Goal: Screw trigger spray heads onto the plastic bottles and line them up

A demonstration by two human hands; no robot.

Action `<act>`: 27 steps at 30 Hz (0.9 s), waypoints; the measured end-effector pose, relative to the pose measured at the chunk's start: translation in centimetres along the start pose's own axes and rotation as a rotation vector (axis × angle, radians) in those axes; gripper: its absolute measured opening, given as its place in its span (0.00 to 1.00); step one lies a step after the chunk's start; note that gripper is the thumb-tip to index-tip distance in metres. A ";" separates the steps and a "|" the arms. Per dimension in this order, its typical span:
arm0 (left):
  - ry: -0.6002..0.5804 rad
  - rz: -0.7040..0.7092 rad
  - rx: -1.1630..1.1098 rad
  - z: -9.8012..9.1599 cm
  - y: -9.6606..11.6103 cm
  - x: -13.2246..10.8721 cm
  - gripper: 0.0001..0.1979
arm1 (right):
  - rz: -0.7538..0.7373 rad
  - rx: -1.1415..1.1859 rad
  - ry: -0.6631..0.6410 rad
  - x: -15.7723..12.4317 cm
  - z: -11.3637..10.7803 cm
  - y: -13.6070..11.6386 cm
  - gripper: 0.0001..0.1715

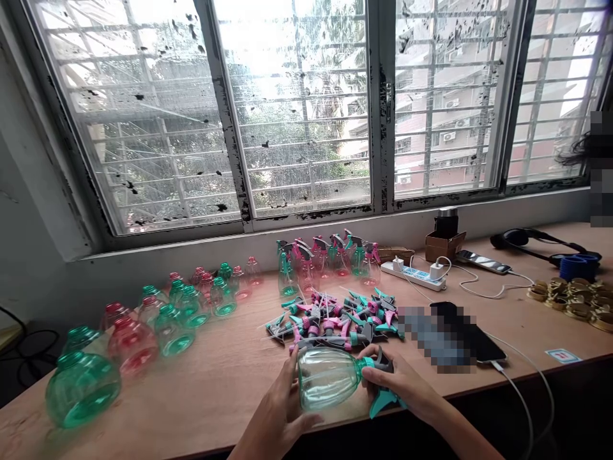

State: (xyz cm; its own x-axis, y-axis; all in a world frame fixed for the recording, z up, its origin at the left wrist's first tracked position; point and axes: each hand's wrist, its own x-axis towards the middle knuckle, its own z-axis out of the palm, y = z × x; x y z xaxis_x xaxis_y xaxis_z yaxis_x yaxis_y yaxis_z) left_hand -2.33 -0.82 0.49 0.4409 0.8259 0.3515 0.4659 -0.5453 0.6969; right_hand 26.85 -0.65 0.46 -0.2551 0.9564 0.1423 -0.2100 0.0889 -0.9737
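Observation:
A clear green spray bottle [328, 378] lies sideways between my hands, just above the table's front edge. My left hand [283, 399] is wrapped round its base end. At the neck, my right hand [402, 380] grips the grey and teal spray head [380, 399], which sits on the bottle's mouth; its teal trigger points down. Whether the collar is fully tightened I cannot tell. Just beyond the bottle lies a pile of loose pink, teal and grey spray heads [330, 322] with thin white tubes.
Open green and red bottles [179, 332] line the left side. Several bottles with spray heads [325, 265] stand by the window. Rightward are a power strip [414, 276], phones [467, 332], cables, headphones [546, 246] and gold rings [575, 300]. Part of another person [601, 166] shows far right.

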 end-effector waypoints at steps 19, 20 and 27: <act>-0.034 -0.007 -0.023 0.2 -0.1 0.0 0.51 | 0.024 0.102 0.012 0.4 -0.5 0.6 0.28; -0.040 -0.014 -0.026 0.2 0.2 0.0 0.52 | 0.023 0.101 0.010 0.4 -0.5 0.7 0.28; -0.064 -0.008 -0.082 0.0 0.9 0.0 0.50 | 0.025 0.060 -0.014 0.2 -0.3 0.4 0.29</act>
State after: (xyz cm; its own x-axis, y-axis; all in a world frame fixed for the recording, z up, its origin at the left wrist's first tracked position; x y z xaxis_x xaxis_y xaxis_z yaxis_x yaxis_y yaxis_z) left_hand -1.87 -1.30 1.10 0.4865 0.8179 0.3073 0.4063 -0.5231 0.7491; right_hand 27.01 -0.30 0.08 -0.2737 0.9542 0.1210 -0.2595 0.0479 -0.9646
